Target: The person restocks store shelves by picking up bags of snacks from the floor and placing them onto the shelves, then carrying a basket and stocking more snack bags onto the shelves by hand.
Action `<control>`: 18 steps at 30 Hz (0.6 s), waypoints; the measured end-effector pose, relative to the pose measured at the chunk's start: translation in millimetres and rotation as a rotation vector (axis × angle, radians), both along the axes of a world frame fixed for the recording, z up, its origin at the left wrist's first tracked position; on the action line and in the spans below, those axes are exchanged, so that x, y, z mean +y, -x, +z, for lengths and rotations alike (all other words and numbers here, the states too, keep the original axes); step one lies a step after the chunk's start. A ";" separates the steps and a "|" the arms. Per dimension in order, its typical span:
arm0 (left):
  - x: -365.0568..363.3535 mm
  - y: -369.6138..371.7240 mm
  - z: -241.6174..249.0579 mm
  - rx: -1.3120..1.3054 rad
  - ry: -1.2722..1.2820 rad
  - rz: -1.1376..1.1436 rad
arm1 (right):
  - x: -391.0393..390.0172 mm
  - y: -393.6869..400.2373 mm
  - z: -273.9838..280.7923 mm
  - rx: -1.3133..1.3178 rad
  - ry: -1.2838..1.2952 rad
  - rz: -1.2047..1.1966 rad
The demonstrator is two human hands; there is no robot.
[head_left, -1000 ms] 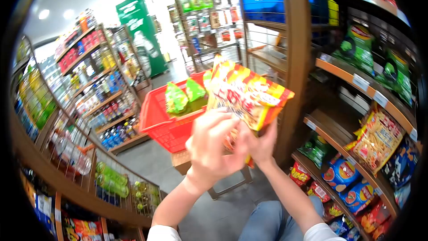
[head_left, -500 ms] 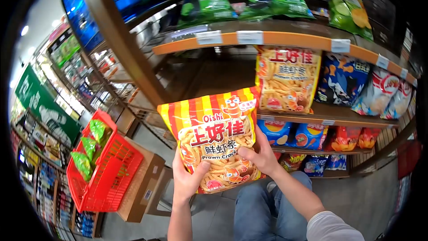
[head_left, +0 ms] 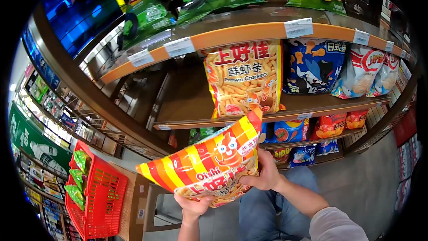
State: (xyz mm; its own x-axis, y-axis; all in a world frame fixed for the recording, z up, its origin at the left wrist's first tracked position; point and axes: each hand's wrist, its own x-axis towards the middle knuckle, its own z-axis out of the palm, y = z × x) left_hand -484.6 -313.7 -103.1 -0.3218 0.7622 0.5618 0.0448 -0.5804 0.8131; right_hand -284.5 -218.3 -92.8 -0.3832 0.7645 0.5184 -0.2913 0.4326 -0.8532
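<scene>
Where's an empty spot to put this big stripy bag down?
The middle shelf is bare from its left end to the standing prawn cracker bag. Some grey floor also shows right of the knees. It's crowded right of that bag, where a blue bag and white bags stand close together.

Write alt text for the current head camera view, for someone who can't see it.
Two hands, left and right, hold an Oishi snack bag before store shelves with a matching prawn cracker bag. A red basket holding green packets sits lower left.
</scene>
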 end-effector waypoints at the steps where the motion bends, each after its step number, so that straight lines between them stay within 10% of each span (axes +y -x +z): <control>1: 2.3 -7.0 -3.4 -0.015 -0.016 0.011 | 1.1 -6.0 -2.1 -0.009 0.005 -0.012; 13: 17.5 -18.4 -52.3 0.564 0.269 -0.390 | 22.3 -97.5 21.9 0.118 -0.313 -0.553; 18: 20.1 -31.9 -30.4 0.226 0.322 -0.549 | 67.7 -147.9 80.2 -0.007 -0.163 -1.148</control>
